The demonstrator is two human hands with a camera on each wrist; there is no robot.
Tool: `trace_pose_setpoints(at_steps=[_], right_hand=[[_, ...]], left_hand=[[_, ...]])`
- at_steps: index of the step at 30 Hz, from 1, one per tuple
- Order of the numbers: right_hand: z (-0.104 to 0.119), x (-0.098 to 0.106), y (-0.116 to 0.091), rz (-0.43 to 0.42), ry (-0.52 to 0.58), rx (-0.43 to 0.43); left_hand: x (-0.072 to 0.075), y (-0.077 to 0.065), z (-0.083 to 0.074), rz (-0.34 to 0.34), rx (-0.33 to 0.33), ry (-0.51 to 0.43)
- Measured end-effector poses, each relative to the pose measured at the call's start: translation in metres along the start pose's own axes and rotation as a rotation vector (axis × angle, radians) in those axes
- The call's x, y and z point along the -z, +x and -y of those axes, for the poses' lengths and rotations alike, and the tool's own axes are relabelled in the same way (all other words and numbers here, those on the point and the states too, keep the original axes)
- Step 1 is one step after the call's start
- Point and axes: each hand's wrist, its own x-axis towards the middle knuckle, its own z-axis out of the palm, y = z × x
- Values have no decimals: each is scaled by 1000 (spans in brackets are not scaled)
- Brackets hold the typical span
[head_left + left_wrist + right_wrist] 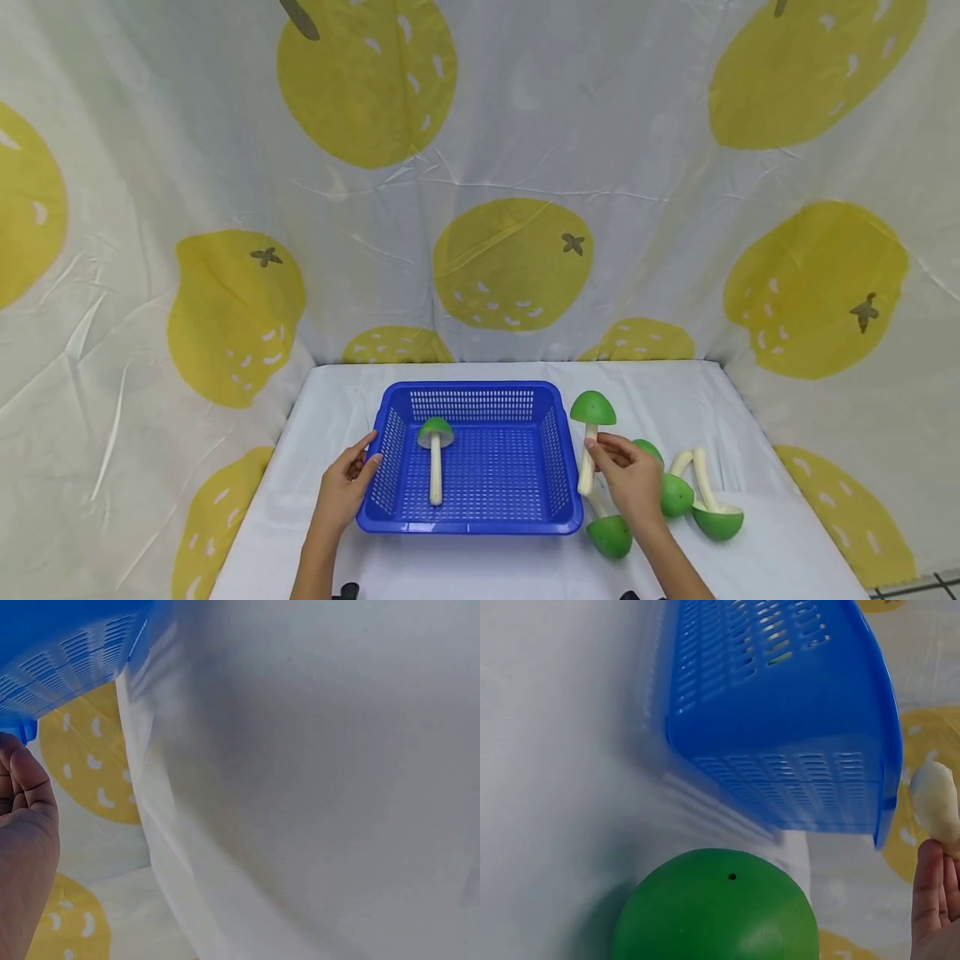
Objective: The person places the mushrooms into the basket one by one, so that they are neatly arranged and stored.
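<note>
My left hand [341, 487] grips the left rim of a blue perforated plastic basket [468, 528], thumb and fingers at its edge. Inside the basket, toward the left, lies one toy mushroom [436, 471] with a green cap and a long white stem. Just past the basket's right rim, my right hand [632, 479] pinches the stem of another green-capped mushroom [592, 408], cap upward. In the right wrist view, the pale stem end [934, 799] shows above the fingertips. The left wrist view catches only part of the left hand [26, 817] below the basket rim.
More green-capped mushrooms lie on the white-covered table [540, 571] right of the basket, one cap [609, 537] close to its front right corner and another [717, 523] farther right. A white curtain [517, 158] with yellow fruit prints encloses the back and sides.
</note>
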Motion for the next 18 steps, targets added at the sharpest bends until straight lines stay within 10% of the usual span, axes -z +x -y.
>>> trace_pose_setpoints(at_steps=[18], right_hand=[[25, -24, 10, 57, 40, -19]], left_hand=[[1, 0, -2, 5, 10, 22]])
